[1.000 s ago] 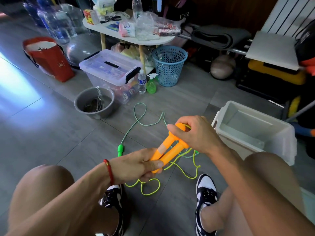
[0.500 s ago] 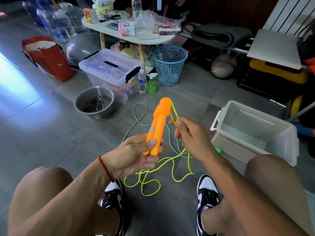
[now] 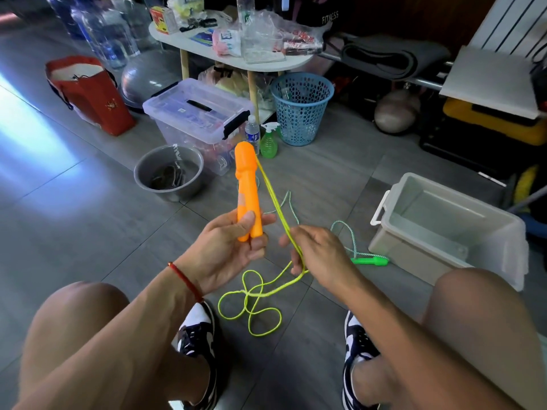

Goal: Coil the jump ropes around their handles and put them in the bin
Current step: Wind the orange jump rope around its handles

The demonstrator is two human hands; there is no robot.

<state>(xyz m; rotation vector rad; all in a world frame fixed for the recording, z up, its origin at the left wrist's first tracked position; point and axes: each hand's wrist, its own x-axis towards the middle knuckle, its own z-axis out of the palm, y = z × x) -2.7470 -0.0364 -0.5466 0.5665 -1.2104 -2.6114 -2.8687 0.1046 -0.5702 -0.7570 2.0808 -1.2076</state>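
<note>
My left hand [image 3: 228, 250] grips the lower ends of two orange jump-rope handles [image 3: 248, 187], held side by side and pointing up. Their yellow-green cord [image 3: 251, 300] runs taut from the handle tops down through my right hand [image 3: 319, 255], which holds both strands, then lies in loose loops on the floor between my shoes. A second rope, pale green and white [image 3: 349, 232], lies on the floor behind my hands, one green handle [image 3: 370, 261] beside the bin. The translucent white bin [image 3: 450, 250] stands open at the right with nothing in it.
A grey metal bowl [image 3: 168, 173], a clear lidded box [image 3: 198, 119], a water bottle [image 3: 252, 134], a green spray bottle [image 3: 268, 142] and a blue mesh basket [image 3: 302, 108] stand ahead. A cluttered white table [image 3: 231, 57] is behind them, a red bag [image 3: 88, 93] far left.
The handles swung from tilted low to upright in my left hand. My right hand left the handle tops and slid down the cord, pulling both strands taut.
</note>
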